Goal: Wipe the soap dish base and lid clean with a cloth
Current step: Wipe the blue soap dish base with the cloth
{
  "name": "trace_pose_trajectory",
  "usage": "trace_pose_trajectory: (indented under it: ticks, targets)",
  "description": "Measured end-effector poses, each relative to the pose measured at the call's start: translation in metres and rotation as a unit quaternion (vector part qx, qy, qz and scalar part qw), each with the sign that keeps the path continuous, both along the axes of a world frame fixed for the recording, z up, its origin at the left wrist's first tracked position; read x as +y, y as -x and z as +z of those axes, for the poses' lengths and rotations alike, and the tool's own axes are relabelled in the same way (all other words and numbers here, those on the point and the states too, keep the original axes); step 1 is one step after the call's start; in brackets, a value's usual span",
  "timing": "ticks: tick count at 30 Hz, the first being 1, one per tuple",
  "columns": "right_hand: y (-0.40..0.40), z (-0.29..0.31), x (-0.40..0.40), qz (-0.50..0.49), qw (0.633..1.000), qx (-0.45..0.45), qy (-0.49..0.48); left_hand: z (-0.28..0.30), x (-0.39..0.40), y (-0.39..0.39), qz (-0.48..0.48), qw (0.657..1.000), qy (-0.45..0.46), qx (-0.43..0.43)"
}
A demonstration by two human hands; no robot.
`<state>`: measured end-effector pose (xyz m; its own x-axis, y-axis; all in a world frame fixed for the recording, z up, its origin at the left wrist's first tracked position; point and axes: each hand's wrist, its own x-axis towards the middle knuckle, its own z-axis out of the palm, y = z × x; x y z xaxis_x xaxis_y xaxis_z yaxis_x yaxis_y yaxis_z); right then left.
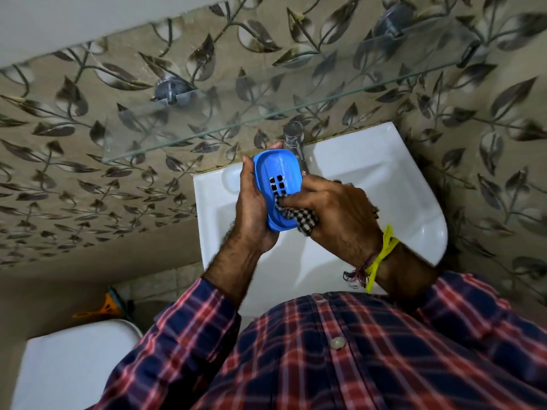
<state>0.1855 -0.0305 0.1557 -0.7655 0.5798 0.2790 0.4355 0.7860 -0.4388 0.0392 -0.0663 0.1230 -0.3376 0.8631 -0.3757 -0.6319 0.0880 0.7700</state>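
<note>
Above the white sink, the left hand grips the blue soap dish at its nine o'clock edge. The right hand, at four o'clock, pinches a checked cloth against the dish.
</note>
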Motion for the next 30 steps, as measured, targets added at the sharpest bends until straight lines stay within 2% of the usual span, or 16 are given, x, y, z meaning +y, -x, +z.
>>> trace_pose_trajectory:
  ticks: [3, 7, 11, 15, 20, 24, 28, 30]
  targets:
    - [-0.006, -0.004, -0.003, 0.036, 0.998, -0.039, -0.023, 0.002, -0.001, 0.005, 0.001, 1.0, -0.009, -0.01]
    - [-0.001, -0.001, 0.002, -0.04, 0.999, 0.022, -0.003, 0.001, 0.001, 0.0, 0.003, 1.0, 0.001, 0.009]
    - [0.001, -0.003, -0.004, 0.022, 0.999, -0.012, -0.027, 0.002, -0.002, 0.004, 0.007, 1.0, 0.001, 0.004]
    - [0.002, -0.002, 0.005, -0.05, 0.998, 0.038, 0.003, 0.0, -0.003, -0.008, 0.012, 1.0, 0.021, -0.001]
    - [0.006, -0.001, 0.001, -0.012, 0.999, 0.022, -0.027, -0.001, -0.004, -0.005, 0.025, 1.0, 0.013, 0.0]
    - [0.014, 0.0, 0.008, -0.08, 0.994, 0.072, 0.01, -0.006, -0.004, -0.019, 0.035, 0.999, 0.032, -0.006]
    - [0.018, -0.001, 0.0, -0.044, 0.997, 0.058, 0.003, -0.005, -0.005, -0.015, 0.045, 0.999, 0.012, -0.013]
    - [0.014, -0.003, 0.006, -0.065, 0.996, 0.064, 0.004, -0.007, -0.007, -0.019, 0.046, 0.999, 0.014, 0.001]
